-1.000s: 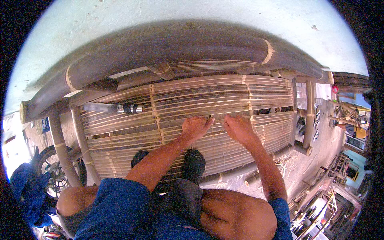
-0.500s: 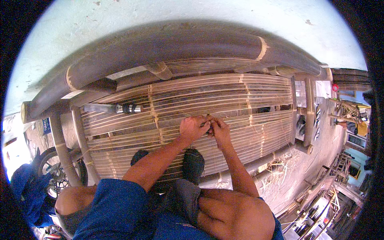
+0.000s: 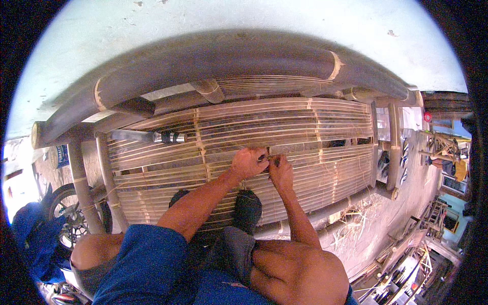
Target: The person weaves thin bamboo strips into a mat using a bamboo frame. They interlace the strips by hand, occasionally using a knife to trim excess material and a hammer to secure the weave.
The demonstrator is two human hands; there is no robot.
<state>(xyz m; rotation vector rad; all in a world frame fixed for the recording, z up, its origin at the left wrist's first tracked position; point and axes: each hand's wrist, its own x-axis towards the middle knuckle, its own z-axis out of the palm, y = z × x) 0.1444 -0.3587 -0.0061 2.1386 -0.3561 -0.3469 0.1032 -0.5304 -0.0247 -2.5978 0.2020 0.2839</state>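
Note:
Over the middle of a bamboo bench seat (image 3: 244, 122) made of thin pale slats, both hands are close together. My left hand (image 3: 249, 161) is closed, its fingers pinched near a gap between the slats. Just to its right, my right hand (image 3: 280, 172) is closed too, fingertips almost meeting the left ones. Whatever they pinch is small and dark, too blurred to name. Thin loose strands (image 3: 333, 158) trail over the slats right of the hands. A long silvery tool with a dark banded end (image 3: 170, 138) lies on the slats at the left.
A thick dark bamboo rail (image 3: 213, 63) runs along the far side, against a pale wall (image 3: 244, 15). My dark-covered foot (image 3: 248, 208) rests on the slats. Pale shavings (image 3: 353, 218) litter the floor at right. A motorcycle wheel (image 3: 76, 218) stands at left.
My hands have drawn slightly apart at the fingertips, the right one turning a little downward. The whole view has shifted slightly; the tool still lies on the slats.

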